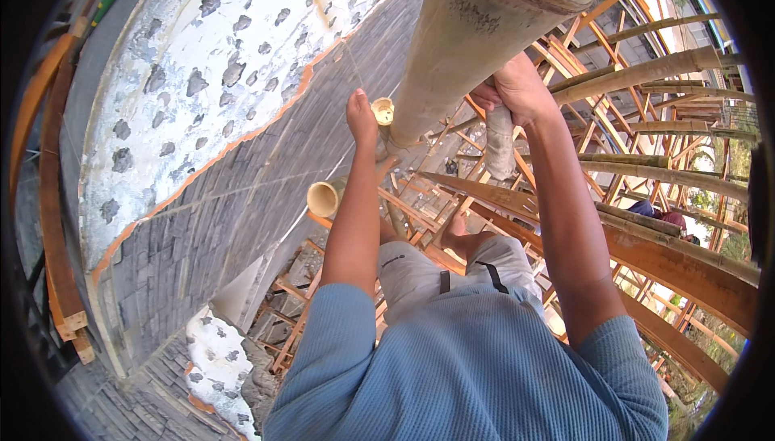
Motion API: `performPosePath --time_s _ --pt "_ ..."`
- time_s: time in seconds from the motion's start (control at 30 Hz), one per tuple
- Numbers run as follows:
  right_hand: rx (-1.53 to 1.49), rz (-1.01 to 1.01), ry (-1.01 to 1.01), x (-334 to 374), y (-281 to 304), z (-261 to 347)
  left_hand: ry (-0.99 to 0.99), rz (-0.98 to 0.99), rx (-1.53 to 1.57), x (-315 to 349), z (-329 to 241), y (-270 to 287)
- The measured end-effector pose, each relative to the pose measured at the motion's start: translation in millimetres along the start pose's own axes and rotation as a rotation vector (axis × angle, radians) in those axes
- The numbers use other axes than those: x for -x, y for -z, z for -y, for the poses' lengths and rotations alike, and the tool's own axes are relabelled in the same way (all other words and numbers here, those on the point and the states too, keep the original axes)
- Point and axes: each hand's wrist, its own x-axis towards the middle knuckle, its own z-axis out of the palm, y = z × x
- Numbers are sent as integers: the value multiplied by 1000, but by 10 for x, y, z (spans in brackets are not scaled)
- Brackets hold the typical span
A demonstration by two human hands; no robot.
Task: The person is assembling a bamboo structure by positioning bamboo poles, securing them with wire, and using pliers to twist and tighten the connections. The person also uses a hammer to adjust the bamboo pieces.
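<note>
A thick bamboo pole [464, 37] rises close in front of me, between my two hands. To its right, my right hand [523, 92] is wrapped around a thinner, greyish bamboo pole [500, 146], whose end points down toward me. My left hand [361, 121] is closed, thumb up, left of the thick pole and beside the hollow end of a bamboo piece [383, 111]. A thin string [353, 63] runs along the wall to that hand; the fingers are turned away, so what they grip is hidden. Another bamboo end [323, 199] shows beside my left forearm.
At left stands a wall with grey stone strips [242, 199] and a pitted white panel [210, 54] with an orange edge. My bare feet [454, 231] stand high on scaffolding. Wooden planks [678, 259] and bamboo poles [646, 70] cross at right, with gaps showing the ground below.
</note>
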Motion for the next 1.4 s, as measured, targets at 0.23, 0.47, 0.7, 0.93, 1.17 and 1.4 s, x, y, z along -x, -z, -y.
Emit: performPosePath --time_s 0.23,0.47,0.7,0.93,1.17,1.4 --pt "157 182 28 -47 125 -51 8 152 -117 -19 190 -282" --pt "209 129 20 -75 161 -88 136 436 238 -171 110 -179" --pt "101 329 47 -19 180 -15 244 455 316 -137 204 -126" --pt "26 362 71 -220 261 -71 329 587 544 -252 215 -152" --pt "-16 421 157 -191 180 -95 297 501 440 -214 32 -59" --pt "51 554 97 -250 -29 -76 290 422 389 -28 -57 45"
